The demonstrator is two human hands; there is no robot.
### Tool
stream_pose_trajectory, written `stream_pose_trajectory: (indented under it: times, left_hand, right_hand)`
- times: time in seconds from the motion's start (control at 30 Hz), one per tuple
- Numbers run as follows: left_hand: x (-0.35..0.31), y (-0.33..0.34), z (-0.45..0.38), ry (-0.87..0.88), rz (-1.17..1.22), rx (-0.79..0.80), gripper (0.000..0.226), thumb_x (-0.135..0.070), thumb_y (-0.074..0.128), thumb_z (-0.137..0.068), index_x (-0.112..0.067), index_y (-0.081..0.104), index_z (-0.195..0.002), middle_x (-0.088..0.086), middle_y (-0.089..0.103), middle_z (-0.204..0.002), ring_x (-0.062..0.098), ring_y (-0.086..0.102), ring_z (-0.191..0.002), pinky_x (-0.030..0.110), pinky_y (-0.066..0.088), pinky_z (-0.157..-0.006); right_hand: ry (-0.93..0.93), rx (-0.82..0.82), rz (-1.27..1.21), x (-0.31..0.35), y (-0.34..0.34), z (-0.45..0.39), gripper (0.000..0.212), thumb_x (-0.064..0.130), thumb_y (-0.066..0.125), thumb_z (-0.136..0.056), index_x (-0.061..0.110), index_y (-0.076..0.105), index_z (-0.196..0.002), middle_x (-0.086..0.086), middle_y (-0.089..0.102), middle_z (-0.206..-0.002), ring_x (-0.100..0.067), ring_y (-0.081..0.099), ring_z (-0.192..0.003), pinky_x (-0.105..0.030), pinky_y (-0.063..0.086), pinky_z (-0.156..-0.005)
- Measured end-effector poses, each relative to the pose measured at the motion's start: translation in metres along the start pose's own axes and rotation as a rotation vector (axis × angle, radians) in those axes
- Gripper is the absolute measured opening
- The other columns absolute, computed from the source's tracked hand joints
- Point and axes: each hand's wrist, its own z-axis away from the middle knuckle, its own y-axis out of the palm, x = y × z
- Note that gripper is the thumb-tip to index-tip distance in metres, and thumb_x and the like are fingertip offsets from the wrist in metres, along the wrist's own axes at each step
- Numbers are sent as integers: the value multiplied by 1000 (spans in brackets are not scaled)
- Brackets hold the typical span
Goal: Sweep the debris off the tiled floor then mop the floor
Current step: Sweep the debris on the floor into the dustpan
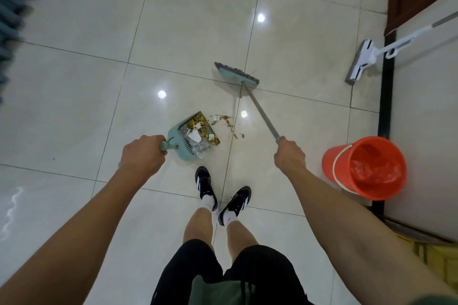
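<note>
dustpan (192,136) left of broom (236,74), loose debris (224,120) between, bucket (365,168) far right

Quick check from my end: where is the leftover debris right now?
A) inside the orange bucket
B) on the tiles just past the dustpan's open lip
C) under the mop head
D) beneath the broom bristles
B: a small scatter of debris lies on the floor just beyond the dustpan, short of the broom.
</note>
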Motion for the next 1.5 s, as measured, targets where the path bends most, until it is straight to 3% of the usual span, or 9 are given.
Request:
stream_pose_trajectory:
  times: [0.33,0.5,0.6,0.73,0.83,0.9,1.1,1.27,1.5]
  left_hand:
    - [8,7,-17,-49,-16,-19,8,-30,58,-99,-33,66,-101,-5,59,-74,16,55,-62,28,39,-56]
    - [1,5,-17,-36,-29,-23,12,-29,58,-98,-32,67,-105,-4,60,-75,19,56,-64,29,39,-57]
    - [-4,2,-18,-24,-17,-15,11,-26,58,-97,-31,67,-101,-3,61,-75,21,58,-65,29,41,-58]
    - [-15,0,-16,10,-3,-24,9,-26,57,-97,-30,65,-100,-3,61,-76,21,61,-66,31,50,-62]
    - [-21,1,-12,45,-20,-37,10,-25,56,-97,-28,65,-101,-2,62,-77,21,61,-65,31,51,-61]
    - [-21,2,-8,47,-41,-43,11,-24,56,-97,-28,65,-101,-1,62,-79,23,62,-68,30,47,-61]
    - [-12,16,16,28,-36,-51,14,-28,58,-98,-27,66,-109,1,66,-86,24,63,-74,33,52,-67]
    - [-7,21,29,37,23,-77,8,-26,59,-96,-25,66,-101,0,65,-81,23,61,-71,35,53,-66]
    - [13,0,18,101,-16,-68,9,-27,62,-95,-28,69,-100,1,67,-85,24,64,-75,37,56,-71]
  right_hand:
    - [119,9,-215,51,-9,-92,32,13,53,-94,1,54,-124,-17,62,-119,-34,64,-106,-37,54,-85]
    - [67,134,-316,60,-9,-88,33,8,50,-93,-3,56,-123,-10,57,-89,-27,60,-74,-28,46,-52]
    - [63,181,-266,51,3,-60,33,8,49,-94,-4,56,-125,-4,49,-79,-21,55,-65,-25,41,-44]
    - [50,224,-225,39,28,-4,35,11,50,-95,-1,53,-128,-2,48,-84,-25,59,-79,-30,51,-61]
    - [46,294,-204,25,50,37,36,12,51,-94,4,51,-129,-11,59,-111,-29,63,-96,-31,52,-72]
    - [33,324,-192,14,62,59,34,12,51,-94,5,51,-127,-13,60,-118,-27,62,-96,-31,52,-75]
    - [-4,344,-127,-19,76,108,31,9,50,-94,6,51,-125,-7,54,-102,-21,52,-82,-29,44,-66]
    - [14,315,-154,-37,71,132,36,11,48,-94,9,53,-130,-10,61,-117,-25,59,-91,-30,49,-72]
    - [115,210,-223,-34,70,150,32,11,44,-95,8,51,-126,-11,60,-111,-23,54,-81,-30,46,-68]
